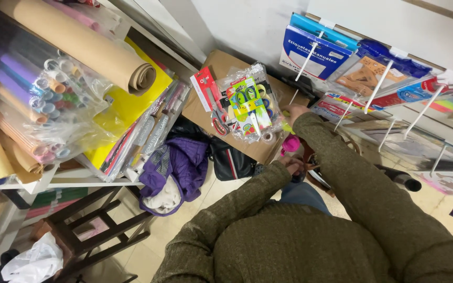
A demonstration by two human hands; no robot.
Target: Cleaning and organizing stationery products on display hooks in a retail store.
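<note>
Both arms, in olive knit sleeves, stretched forward toward twelve o'clock. The right hand point(295, 112) reached farther, toward one o'clock, its fingers curled closed, the back of the hand facing up. The left hand point(292, 165) sat nearer the body, bent at the wrist, fingers folded inward.

cardboard box point(221, 65), scissor packs point(247, 102) on top

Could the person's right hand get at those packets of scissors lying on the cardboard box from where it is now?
Probably yes. The right hand is already up beside the scissor packets on the cardboard box, and nothing lies between them.
</note>
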